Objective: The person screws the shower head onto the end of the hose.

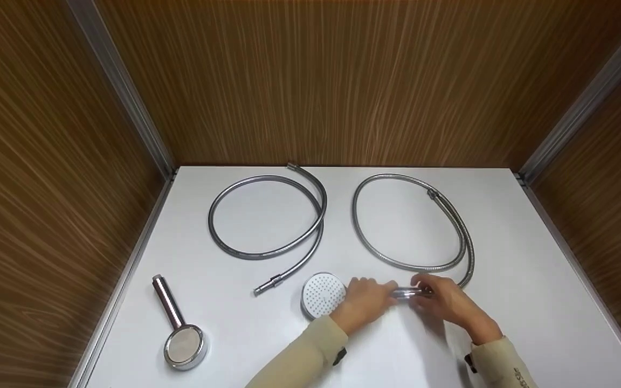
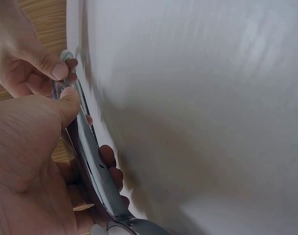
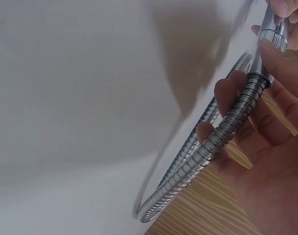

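My left hand (image 1: 367, 299) grips the chrome handle (image 2: 92, 152) of a round shower head (image 1: 323, 295), whose white dotted face points up. With thumb and fingers, my right hand (image 1: 447, 303) pinches the smooth metal end fitting (image 3: 273, 41) of a ribbed shower hose (image 3: 202, 159). In the right wrist view the fitting lines up with the handle, the two meeting end to end between the hands. From there the hose (image 1: 472, 248) runs back to a loop behind my right hand. Part of the handle is hidden under my left fingers in the head view.
A second hose (image 1: 256, 256) lies coiled at the back left of the white table (image 1: 526, 237). Another shower head (image 1: 184, 346) with a dark metallic handle rests at the front left. Wood-grain panels (image 1: 310, 81) enclose the back and both sides.
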A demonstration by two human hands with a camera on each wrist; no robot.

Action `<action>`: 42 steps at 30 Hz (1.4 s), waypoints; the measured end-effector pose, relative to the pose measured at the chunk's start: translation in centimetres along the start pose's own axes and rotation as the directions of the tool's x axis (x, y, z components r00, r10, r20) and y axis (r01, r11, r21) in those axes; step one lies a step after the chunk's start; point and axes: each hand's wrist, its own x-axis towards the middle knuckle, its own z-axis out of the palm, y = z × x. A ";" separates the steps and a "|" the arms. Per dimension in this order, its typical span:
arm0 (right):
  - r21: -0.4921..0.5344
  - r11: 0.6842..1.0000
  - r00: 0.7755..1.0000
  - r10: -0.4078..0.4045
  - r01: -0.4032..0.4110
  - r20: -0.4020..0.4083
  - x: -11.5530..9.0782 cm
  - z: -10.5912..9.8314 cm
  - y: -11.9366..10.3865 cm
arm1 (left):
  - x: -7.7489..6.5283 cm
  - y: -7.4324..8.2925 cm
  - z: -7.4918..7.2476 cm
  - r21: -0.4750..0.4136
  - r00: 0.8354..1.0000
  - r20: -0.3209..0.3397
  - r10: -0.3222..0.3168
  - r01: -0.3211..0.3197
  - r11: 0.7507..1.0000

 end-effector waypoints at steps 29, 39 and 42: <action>-0.002 0.998 0.998 -0.057 0.057 -0.026 -0.1 0.4 0.3 | 0.0 0.1 0.1 0.005 1.000 0.016 0.002 -0.002 1.000; -0.012 0.998 0.998 -0.064 0.064 -0.025 0.1 0.4 0.4 | 0.1 0.0 0.1 0.030 1.000 0.018 0.001 -0.002 1.000; -0.008 0.996 0.996 -0.086 0.086 -0.033 0.0 0.5 0.5 | 0.1 -0.1 0.2 0.031 1.000 0.013 0.001 -0.002 1.000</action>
